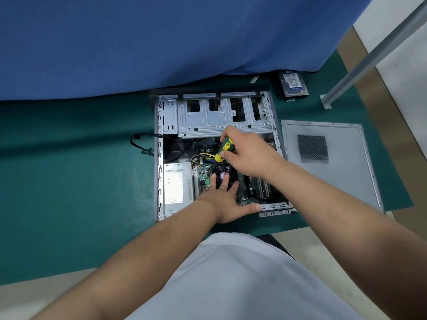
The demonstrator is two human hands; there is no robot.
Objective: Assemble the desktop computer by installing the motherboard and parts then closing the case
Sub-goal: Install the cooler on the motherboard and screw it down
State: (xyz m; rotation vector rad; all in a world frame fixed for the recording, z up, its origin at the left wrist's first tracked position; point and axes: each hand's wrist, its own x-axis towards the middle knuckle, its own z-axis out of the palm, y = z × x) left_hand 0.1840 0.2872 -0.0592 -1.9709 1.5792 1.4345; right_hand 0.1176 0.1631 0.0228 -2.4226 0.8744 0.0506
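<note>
An open desktop case (159, 158) lies flat on the green mat. Inside it sit the motherboard (250, 195), a silver power supply (178, 188) at the left and a black CPU cooler fan (221, 169) in the middle. My left hand (227, 199) rests flat with straight fingers on the fan, thumb toward the case's near edge. My right hand (245, 151) grips a yellow and green screwdriver (225, 150), which points down beside the fan. Its tip is hidden. The metal drive cage (208, 118) fills the far part of the case.
The grey side panel (335, 162) lies on the mat to the right of the case. A hard drive (293, 84) and small screws (290, 100) lie at the far right. A blue cloth (161, 42) hangs behind. A black cable (138, 144) trails left of the case.
</note>
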